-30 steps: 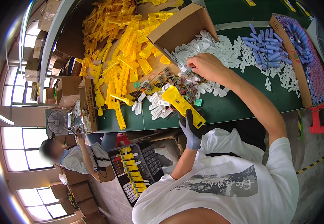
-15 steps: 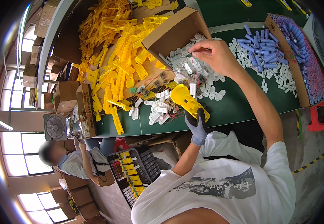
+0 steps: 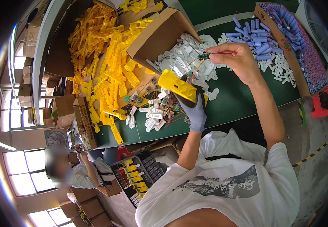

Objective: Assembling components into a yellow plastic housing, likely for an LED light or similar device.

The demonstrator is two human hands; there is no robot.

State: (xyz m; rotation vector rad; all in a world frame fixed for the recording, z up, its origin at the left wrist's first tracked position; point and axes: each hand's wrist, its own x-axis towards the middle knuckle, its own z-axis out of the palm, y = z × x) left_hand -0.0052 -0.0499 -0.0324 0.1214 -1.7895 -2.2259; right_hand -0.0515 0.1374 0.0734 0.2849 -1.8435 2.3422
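My left hand, in a grey glove with dark fingers, is wrapped round a yellow plastic housing. The housing is tilted above the near part of the bench. Bare and raised to its right, my right hand pinches a small green circuit board between thumb and fingers. Thin red and dark wires trail from the board toward the left hand; where they end I cannot make out. Below and left of the housing lies a heap of white blocks tangled with wires and small boards.
Yellow housings are piled on the left. A tipped carton spills white plastic pieces. Blue cylindrical cells lie beside a carton packed with cells. A black crate stands below the bench edge, near another person.
My left hand has turned the yellow housing more sideways and shifted it up and left. My right hand has moved slightly right, and the green board now shows clearly in its fingertips.
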